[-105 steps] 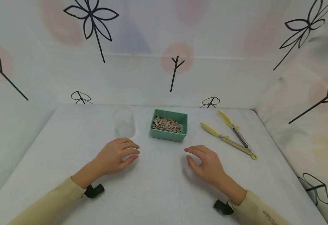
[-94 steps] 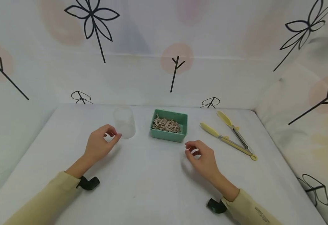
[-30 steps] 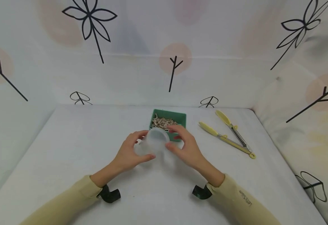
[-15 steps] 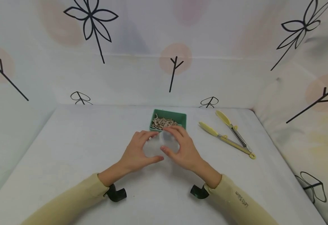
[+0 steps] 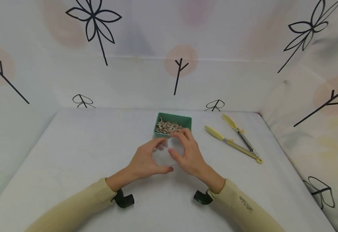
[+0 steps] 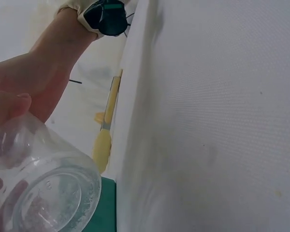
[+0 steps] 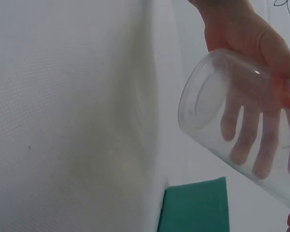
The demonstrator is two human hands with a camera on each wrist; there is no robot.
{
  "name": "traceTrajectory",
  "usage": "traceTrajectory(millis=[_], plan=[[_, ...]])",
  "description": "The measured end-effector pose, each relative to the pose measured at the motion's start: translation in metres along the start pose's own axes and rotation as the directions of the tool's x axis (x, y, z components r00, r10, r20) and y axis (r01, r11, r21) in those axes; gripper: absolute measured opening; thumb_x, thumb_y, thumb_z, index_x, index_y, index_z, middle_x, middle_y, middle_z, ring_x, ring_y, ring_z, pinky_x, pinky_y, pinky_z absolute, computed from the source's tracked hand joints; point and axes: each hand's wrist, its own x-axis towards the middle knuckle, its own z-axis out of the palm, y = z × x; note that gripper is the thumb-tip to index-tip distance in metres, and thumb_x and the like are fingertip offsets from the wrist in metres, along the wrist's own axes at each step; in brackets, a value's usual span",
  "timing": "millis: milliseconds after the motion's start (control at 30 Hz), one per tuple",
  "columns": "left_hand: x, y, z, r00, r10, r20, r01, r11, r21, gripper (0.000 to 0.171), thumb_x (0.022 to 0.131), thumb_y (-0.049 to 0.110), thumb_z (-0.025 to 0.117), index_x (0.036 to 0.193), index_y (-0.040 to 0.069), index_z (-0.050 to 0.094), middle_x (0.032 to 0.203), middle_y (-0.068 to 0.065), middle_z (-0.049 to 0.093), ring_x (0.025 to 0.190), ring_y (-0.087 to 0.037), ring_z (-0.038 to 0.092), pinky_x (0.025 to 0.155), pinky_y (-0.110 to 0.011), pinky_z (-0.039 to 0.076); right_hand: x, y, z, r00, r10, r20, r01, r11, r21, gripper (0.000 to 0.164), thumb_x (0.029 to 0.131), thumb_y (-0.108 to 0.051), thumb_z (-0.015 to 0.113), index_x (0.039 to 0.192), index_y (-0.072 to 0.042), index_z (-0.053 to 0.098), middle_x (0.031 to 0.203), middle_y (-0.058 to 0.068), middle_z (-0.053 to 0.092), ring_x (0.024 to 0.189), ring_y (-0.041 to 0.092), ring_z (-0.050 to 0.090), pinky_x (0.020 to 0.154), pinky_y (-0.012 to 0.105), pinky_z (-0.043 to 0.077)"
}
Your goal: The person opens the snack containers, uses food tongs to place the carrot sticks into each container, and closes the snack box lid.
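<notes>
A clear, see-through jar (image 5: pixel 160 157) is held tilted above the table, just in front of the green box, its base toward the left. My left hand (image 5: pixel 145 159) wraps round the jar's body, fingers behind and thumb in front. In the right wrist view, the left fingers (image 7: pixel 268 145) show through the clear wall. My right hand (image 5: pixel 190 153) grips the whitish far end (image 5: pixel 178 146), which looks like a lid, with thumb and fingers curled round it. The left wrist view shows the jar's round base (image 6: pixel 53 198) up close. No contents are visible inside the jar.
A green rectangular box (image 5: pixel 186 122) behind the hands holds dry, brownish pieces (image 5: pixel 167 126). Spread tongs (image 5: pixel 238 146) with yellow tips and handle lie to the right on the white-covered table (image 5: pixel 70 151). Patterned cloth walls (image 5: pixel 145 80) stand around it.
Earlier the jar stood left of the green box and both hands held nothing. Both hands then came to hold it in front of the box. Lately the left hand has shifted slightly right.
</notes>
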Motion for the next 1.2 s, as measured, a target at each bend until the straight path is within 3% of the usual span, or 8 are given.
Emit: traceTrajectory(millis=[233, 433, 567, 733, 833, 933, 1033, 1200], plan=[[0.002, 0.001, -0.004, 1.0, 0.012, 0.028, -0.01, 0.999, -0.051, 0.086, 0.063, 0.043, 0.091, 0.136, 0.012, 0.057, 0.128, 0.003, 0.064, 0.102, -0.011, 0.061, 0.085, -0.038, 0.054, 0.0, 0.0, -0.003, 0.996, -0.086, -0.026, 0.086, 0.996, 0.013, 0.058, 0.096, -0.057, 0.046, 0.114, -0.004, 0.063, 0.109, 0.007, 0.052, 0.101, 0.022, 0.054, 0.081, 0.042, 0.047], [-0.001, 0.002, -0.009, 0.977, -0.077, 0.2, 0.118, 0.972, -0.201, 0.089, 0.065, 0.041, 0.091, 0.141, 0.012, 0.054, 0.133, 0.005, 0.061, 0.111, -0.01, 0.058, 0.093, -0.039, 0.05, 0.001, 0.002, -0.008, 0.974, -0.225, 0.004, 0.225, 0.973, 0.058, 0.059, 0.096, -0.06, 0.043, 0.112, -0.006, 0.063, 0.109, 0.008, 0.054, 0.099, 0.022, 0.054, 0.077, 0.04, 0.049], [-0.002, -0.001, -0.012, 0.966, -0.061, 0.251, 0.108, 0.978, -0.177, 0.091, 0.068, 0.044, 0.09, 0.143, 0.01, 0.051, 0.135, 0.004, 0.059, 0.113, -0.011, 0.056, 0.094, -0.041, 0.049, 0.0, 0.005, -0.013, 0.961, -0.261, 0.088, 0.252, 0.963, 0.094, 0.059, 0.097, -0.058, 0.046, 0.122, -0.007, 0.061, 0.117, 0.009, 0.052, 0.106, 0.023, 0.051, 0.086, 0.042, 0.047], [-0.002, -0.004, -0.016, 0.975, -0.047, 0.219, 0.062, 0.996, -0.063, 0.093, 0.07, 0.046, 0.089, 0.145, 0.009, 0.048, 0.131, 0.002, 0.059, 0.111, -0.011, 0.057, 0.093, -0.039, 0.05, -0.003, 0.006, -0.022, 0.963, -0.162, 0.214, 0.145, 0.985, 0.091, 0.072, 0.096, -0.063, 0.049, 0.142, -0.008, 0.05, 0.138, 0.008, 0.045, 0.126, 0.026, 0.043, 0.101, 0.048, 0.04], [-0.002, -0.006, -0.017, 0.985, -0.023, 0.173, 0.016, 0.999, 0.04, 0.091, 0.07, 0.048, 0.088, 0.144, 0.012, 0.049, 0.127, 0.002, 0.06, 0.111, -0.012, 0.058, 0.091, -0.039, 0.051, -0.004, 0.005, -0.025, 0.965, -0.058, 0.256, 0.048, 0.998, 0.045, 0.075, 0.095, -0.065, 0.05, 0.148, -0.011, 0.045, 0.143, 0.005, 0.042, 0.114, 0.024, 0.049, 0.093, 0.043, 0.046], [-0.002, -0.008, -0.016, 0.993, 0.038, 0.108, -0.055, 0.985, 0.162, 0.089, 0.069, 0.05, 0.088, 0.142, 0.014, 0.052, 0.129, 0.0, 0.061, 0.111, -0.014, 0.058, 0.089, -0.04, 0.052, -0.004, 0.003, -0.026, 0.96, 0.051, 0.276, -0.047, 0.999, -0.021, 0.072, 0.095, -0.064, 0.053, 0.148, -0.016, 0.046, 0.137, 0.001, 0.047, 0.096, 0.02, 0.051, 0.078, 0.037, 0.051], [-0.001, -0.011, -0.014, 0.993, 0.1, 0.06, -0.111, 0.964, 0.24, 0.089, 0.067, 0.05, 0.089, 0.14, 0.013, 0.055, 0.131, -0.001, 0.062, 0.112, -0.017, 0.057, 0.088, -0.04, 0.052, -0.003, -0.001, -0.026, 0.947, 0.133, 0.292, -0.12, 0.991, -0.063, 0.066, 0.094, -0.056, 0.06, 0.146, -0.016, 0.05, 0.127, 0.001, 0.052, 0.092, 0.018, 0.052, 0.073, 0.038, 0.055], [-0.002, -0.011, -0.015, 0.993, 0.1, 0.056, -0.111, 0.959, 0.261, 0.09, 0.067, 0.05, 0.09, 0.141, 0.014, 0.054, 0.129, -0.004, 0.063, 0.109, -0.019, 0.059, 0.083, -0.04, 0.054, -0.001, -0.005, -0.029, 0.937, 0.154, 0.315, -0.143, 0.988, -0.058, 0.061, 0.091, -0.042, 0.069, 0.142, -0.012, 0.053, 0.12, 0.003, 0.057, 0.095, 0.019, 0.055, 0.073, 0.038, 0.056]])
